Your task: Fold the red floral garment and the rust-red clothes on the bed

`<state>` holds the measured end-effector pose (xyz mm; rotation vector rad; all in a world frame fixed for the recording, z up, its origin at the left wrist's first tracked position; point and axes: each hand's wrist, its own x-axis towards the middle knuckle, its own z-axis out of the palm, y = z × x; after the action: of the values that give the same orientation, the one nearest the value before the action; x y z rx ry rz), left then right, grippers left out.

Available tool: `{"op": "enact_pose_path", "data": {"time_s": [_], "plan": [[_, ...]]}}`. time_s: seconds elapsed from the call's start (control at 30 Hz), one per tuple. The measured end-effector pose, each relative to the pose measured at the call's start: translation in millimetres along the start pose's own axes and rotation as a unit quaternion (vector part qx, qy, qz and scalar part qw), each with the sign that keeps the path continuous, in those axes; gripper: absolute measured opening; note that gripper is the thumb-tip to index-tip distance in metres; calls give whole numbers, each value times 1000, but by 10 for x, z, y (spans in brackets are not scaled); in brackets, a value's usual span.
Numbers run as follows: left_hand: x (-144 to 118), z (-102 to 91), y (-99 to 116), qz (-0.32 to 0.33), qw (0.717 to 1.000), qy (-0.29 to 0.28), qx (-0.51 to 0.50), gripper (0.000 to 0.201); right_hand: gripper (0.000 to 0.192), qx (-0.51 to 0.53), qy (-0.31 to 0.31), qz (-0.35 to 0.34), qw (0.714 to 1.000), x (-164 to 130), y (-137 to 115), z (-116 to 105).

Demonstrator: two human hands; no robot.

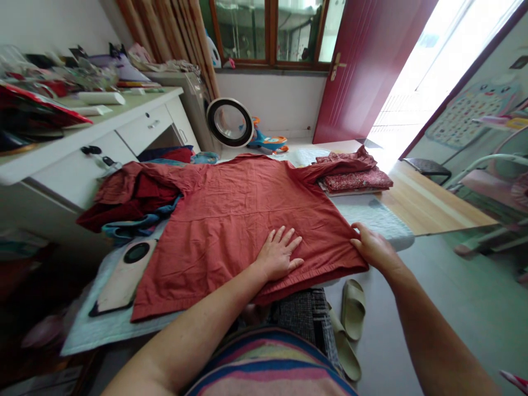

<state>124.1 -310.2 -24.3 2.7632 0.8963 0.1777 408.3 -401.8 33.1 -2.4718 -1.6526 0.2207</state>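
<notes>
A rust-red jacket [231, 220] lies spread out, back side up, over a table with a pale quilted cover [82, 324]. My left hand [280, 256] rests flat on the jacket near its hem, fingers spread. At the right side edge, close to the lower corner, my right hand [373, 247] pinches the cloth between thumb and fingers. The jacket's left sleeve lies over a heap of clothes [136, 220]. Its other sleeve reaches across a stack of folded patterned clothes [355, 179].
A phone-like white device [127, 275] lies by the jacket's left edge. On the left stands a cluttered white desk [136, 129]; behind it is a washing machine with its round door [230, 122] open. Slippers [352, 311] lie on the floor. A red door [363, 66] stands open.
</notes>
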Motion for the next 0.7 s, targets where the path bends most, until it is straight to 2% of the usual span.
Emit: {"op": "enact_pose_path", "data": {"time_s": [0.1,0.2,0.3,0.37,0.43,0.53,0.63,0.7], "plan": [[7,-32,-10,-1,999,24,-36,61,40,-75,75,-19,994,17,-292,-43],[-6,-111,-47,-17,995,67,-66,48,40,-30,126,-120,984,71,-795,65],[-97,-217,-160,-60,993,94,-35,44,38,34,75,-231,970,128,-1283,356],[-218,-273,-293,-106,991,86,4,49,42,37,54,-255,965,156,-1475,583],[-385,-302,-458,-149,987,57,31,57,47,17,33,-250,968,180,-1540,777],[-689,-305,-701,-157,987,15,43,62,51,-17,23,-237,971,223,-1495,957],[-998,-311,-884,-153,986,18,57,60,53,-35,35,-238,970,255,-1438,1032],[-1178,-344,-989,-173,982,30,67,59,53,-41,43,-243,968,260,-1422,1057]]}}
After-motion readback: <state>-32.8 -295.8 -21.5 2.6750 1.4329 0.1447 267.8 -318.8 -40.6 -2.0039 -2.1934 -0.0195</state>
